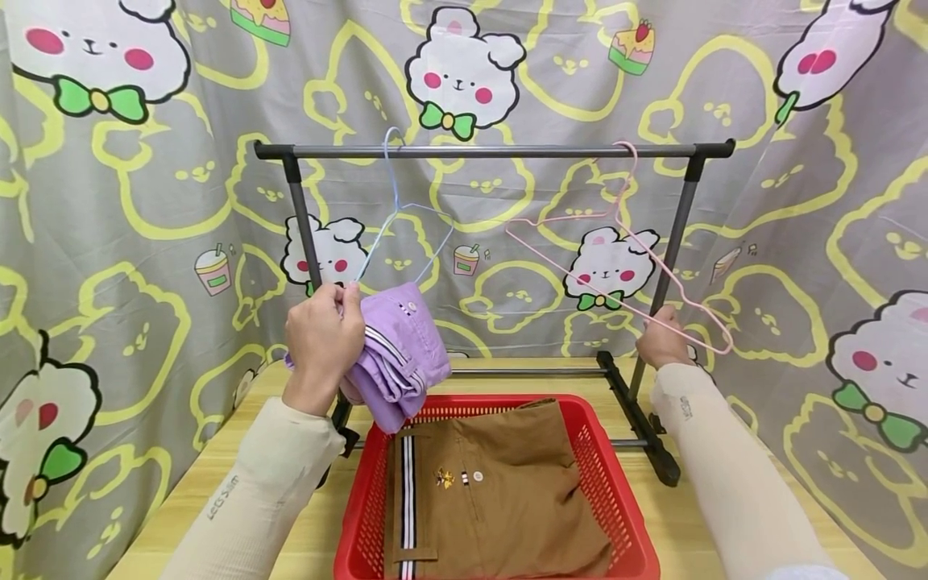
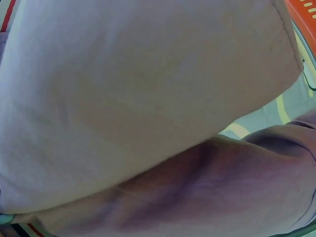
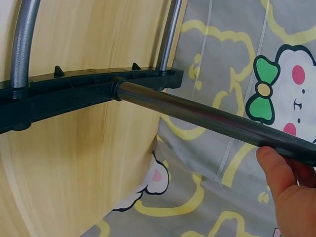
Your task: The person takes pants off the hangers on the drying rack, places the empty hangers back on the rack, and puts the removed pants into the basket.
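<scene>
As the left hand [image 1: 325, 334] holds clothing [image 1: 416, 342], the right [image 1: 661, 338] grips the rack [image 1: 493, 151].

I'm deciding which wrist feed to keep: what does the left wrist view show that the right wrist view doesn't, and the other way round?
Only the left wrist view: the purple garment, filling most of the picture, and a corner of the red basket.

Only the right wrist view: the right hand on the grey post, and the black foot it joins.

Both: part of the yellow-patterned curtain.
</scene>
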The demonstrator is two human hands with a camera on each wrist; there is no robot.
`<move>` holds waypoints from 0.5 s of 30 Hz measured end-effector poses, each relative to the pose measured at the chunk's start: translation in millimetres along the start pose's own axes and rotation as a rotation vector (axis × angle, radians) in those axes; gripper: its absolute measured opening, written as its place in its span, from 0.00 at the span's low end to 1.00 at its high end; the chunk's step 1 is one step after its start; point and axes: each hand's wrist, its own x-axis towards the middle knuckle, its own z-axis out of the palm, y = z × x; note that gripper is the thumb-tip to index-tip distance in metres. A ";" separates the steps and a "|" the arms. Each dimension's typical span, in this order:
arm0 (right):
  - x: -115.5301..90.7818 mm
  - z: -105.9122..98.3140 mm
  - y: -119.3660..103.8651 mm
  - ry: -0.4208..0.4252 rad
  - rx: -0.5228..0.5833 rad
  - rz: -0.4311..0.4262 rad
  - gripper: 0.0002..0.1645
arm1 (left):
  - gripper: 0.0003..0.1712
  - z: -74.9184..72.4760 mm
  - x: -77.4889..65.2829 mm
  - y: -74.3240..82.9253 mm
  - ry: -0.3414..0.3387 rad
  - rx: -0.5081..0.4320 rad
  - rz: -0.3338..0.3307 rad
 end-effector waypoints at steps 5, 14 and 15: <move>-0.8 1.7 -3.3 -0.001 0.009 -0.001 0.28 | 0.19 -1.2 -1.5 -0.8 0.014 -0.004 0.009; -2.0 3.9 1.3 -0.006 0.017 0.010 0.28 | 0.19 -2.4 -2.1 3.8 0.023 -0.016 0.027; -2.1 3.8 2.0 -0.009 0.019 0.014 0.28 | 0.19 -2.3 -2.1 4.4 0.021 -0.015 0.028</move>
